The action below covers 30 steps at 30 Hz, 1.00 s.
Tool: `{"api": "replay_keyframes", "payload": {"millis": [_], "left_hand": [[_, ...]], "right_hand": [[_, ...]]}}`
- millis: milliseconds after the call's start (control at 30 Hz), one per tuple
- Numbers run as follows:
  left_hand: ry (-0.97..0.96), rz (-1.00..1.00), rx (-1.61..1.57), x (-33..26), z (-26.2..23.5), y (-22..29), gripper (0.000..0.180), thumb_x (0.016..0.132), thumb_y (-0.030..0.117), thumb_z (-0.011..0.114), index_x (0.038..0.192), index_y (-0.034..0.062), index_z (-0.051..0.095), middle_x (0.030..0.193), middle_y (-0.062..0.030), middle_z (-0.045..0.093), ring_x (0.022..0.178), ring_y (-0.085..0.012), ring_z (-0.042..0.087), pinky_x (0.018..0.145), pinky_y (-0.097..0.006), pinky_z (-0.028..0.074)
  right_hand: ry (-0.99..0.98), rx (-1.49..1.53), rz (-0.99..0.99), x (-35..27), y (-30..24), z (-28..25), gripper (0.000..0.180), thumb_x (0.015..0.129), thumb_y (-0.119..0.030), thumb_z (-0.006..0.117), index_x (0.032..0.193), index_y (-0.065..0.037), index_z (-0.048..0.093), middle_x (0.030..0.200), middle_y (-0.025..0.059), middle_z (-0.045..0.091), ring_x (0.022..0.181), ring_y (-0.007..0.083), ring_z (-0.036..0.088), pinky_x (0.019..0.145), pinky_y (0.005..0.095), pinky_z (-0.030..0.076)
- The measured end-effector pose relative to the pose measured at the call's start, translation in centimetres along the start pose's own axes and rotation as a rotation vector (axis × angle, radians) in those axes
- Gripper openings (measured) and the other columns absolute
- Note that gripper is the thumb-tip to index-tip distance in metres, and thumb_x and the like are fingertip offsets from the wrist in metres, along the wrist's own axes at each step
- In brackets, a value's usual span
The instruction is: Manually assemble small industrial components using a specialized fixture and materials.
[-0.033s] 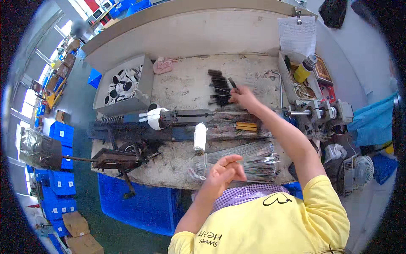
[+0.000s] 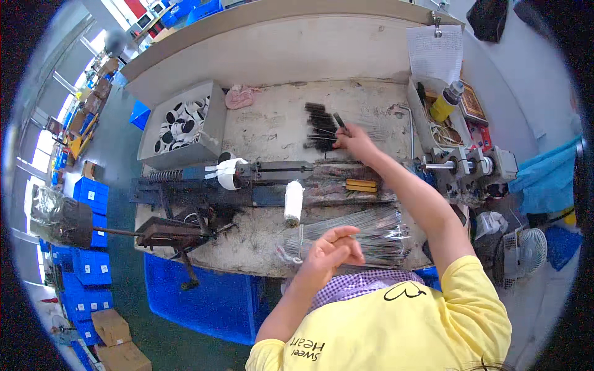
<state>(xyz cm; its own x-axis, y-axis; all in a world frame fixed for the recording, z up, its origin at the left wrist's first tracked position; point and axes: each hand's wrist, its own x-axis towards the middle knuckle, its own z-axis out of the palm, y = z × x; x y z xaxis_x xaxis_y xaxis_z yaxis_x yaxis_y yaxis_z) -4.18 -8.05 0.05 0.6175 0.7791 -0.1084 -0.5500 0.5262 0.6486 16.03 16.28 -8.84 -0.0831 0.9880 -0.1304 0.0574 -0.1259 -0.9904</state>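
A pile of black-bristled wire brushes lies on the far middle of the worktable, with thin wire stems reaching to the right. My right hand is over the right side of this pile, its fingers closed on one black brush that tilts up to the left. Nearer me, a bundle of thin metal wires lies partly on clear plastic. Above the bundle's left part hovers my left hand, thumb and fingers apart, with nothing seen in it. A white-wrapped handle stands just beyond that hand.
A dark metal fixture crosses the table, with a yellow block on it. Back left stands a grey bin of white-and-black rings, beside a pink cloth. At right are a clamp mechanism, a bent rod and a yellow bottle.
My right hand has shifted very slightly left at the pile, still gripping the brush. My left hand stays almost where it was.
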Motion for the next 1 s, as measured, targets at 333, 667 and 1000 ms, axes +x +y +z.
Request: {"api": "replay_keyframes", "payload": {"millis": [333, 667, 1000], "left_hand": [[0.254, 0.253, 0.149, 8.9, 3.9, 3.3, 0.075, 0.098, 0.035, 0.053, 0.148, 0.0009, 0.009, 0.089, -0.0134, 0.064, 0.074, -0.0208, 0.066, 0.066, -0.036, 0.057], [0.455, 0.335, 0.167, 13.5, 3.0, 2.4, 0.03, 0.103, 0.027, 0.044, 0.1, 0.0016, 0.059, 0.073, -0.0065, 0.063, 0.061, -0.0171, 0.062, 0.057, -0.03, 0.053], [0.496, 0.479, 0.188, 10.1, 2.0, 1.7, 0.033, 0.101, 0.031, 0.048, 0.111, 0.001, 0.058, 0.082, -0.0082, 0.066, 0.063, -0.0156, 0.063, 0.054, -0.029, 0.053]], "right_hand": [[0.041, -0.339, -0.403, -11.1, -12.5, -3.4, 0.009, 0.085, -0.001, 0.059, 0.092, -0.007, 0.056, 0.078, 0.0058, 0.063, 0.072, 0.0191, 0.066, 0.066, 0.0322, 0.05], [-0.215, -1.25, -0.392, -17.4, -15.4, -15.9, 0.022, 0.072, 0.005, 0.06, 0.093, -0.002, 0.063, 0.087, 0.0145, 0.067, 0.084, 0.0354, 0.064, 0.074, 0.0414, 0.05], [-0.246, -0.7, -0.588, -13.9, -12.2, -3.5, 0.02, 0.075, -0.001, 0.068, 0.094, -0.001, 0.068, 0.085, 0.0136, 0.067, 0.08, 0.0303, 0.066, 0.071, 0.0357, 0.052]]}}
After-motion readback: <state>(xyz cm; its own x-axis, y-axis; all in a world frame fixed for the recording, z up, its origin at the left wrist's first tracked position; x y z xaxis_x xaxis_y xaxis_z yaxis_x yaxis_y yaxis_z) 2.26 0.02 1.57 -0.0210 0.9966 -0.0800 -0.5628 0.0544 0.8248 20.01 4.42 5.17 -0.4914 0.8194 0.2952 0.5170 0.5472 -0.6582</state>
